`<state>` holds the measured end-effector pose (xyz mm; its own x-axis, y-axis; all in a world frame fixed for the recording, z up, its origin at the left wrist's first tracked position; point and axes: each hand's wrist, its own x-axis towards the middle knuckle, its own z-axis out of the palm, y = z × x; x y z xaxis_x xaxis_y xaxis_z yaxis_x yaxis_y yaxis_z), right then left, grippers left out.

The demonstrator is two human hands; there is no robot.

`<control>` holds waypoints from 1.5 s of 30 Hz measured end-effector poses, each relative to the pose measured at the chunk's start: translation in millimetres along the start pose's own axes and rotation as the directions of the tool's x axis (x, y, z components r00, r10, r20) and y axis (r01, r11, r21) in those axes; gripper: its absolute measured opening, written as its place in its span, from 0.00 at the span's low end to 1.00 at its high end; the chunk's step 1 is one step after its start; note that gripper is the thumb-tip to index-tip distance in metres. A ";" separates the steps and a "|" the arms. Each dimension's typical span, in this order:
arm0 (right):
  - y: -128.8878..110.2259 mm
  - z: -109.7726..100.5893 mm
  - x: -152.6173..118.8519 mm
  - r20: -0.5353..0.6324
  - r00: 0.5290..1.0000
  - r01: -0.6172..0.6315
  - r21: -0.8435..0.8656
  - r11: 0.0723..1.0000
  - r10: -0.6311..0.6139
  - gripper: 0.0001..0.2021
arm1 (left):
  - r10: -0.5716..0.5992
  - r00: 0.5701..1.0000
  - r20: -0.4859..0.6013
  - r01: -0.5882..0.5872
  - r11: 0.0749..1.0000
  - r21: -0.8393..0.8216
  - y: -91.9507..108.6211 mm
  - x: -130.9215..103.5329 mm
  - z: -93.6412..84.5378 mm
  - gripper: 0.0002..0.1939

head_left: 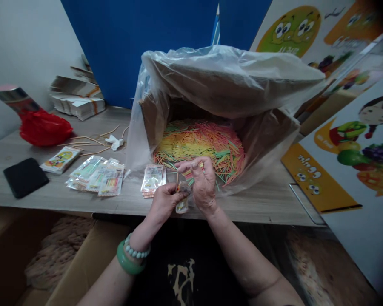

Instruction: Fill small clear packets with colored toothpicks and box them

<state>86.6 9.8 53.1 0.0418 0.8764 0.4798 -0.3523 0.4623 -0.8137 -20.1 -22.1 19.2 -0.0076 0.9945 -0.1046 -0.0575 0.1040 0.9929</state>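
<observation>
While filled packets (110, 180) lie at nine o'clock, plenty of loose sticks (194, 142) remain at twelve, left hand (168, 197) pinching a sachet (182, 206), right hand (204, 185) curled round a bunch (187, 174).

A red bag (46, 128) rests on the table (258, 208)

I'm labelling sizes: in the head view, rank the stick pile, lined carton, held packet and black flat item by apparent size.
1. Lined carton
2. Stick pile
3. Black flat item
4. Held packet, partly covered by the left hand
</observation>
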 end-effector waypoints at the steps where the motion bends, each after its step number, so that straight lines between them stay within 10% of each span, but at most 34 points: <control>1: 1.5 -0.2 -2.8 0.002 1.000 -0.012 -0.025 1.000 0.012 0.06 | -0.002 1.000 0.007 0.002 1.000 -0.014 1.7 -0.4 0.0 0.24; 18: 5.3 -4.0 -3.7 -0.015 0.999 0.033 -0.203 0.979 -0.037 0.06 | -0.046 0.988 0.149 0.060 0.994 -0.091 -6.7 0.1 -4.0 0.10; 35: 0.2 -5.4 -16.9 0.043 0.999 0.006 -0.262 0.965 0.005 0.06 | -0.200 0.977 0.080 0.204 0.978 -0.050 -3.6 -4.0 -1.6 0.18; 45: 18.0 -20.4 -23.2 0.092 0.940 -0.309 -0.174 0.935 0.328 0.09 | -0.099 0.980 0.174 0.114 0.990 -0.081 -7.0 -1.2 -6.2 0.14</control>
<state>98.4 0.6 20.6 -0.1626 0.9631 0.2144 -0.1796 0.1848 -0.9662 -26.0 -24.1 12.1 0.1724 0.9664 -0.1907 -0.1384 0.2154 0.9667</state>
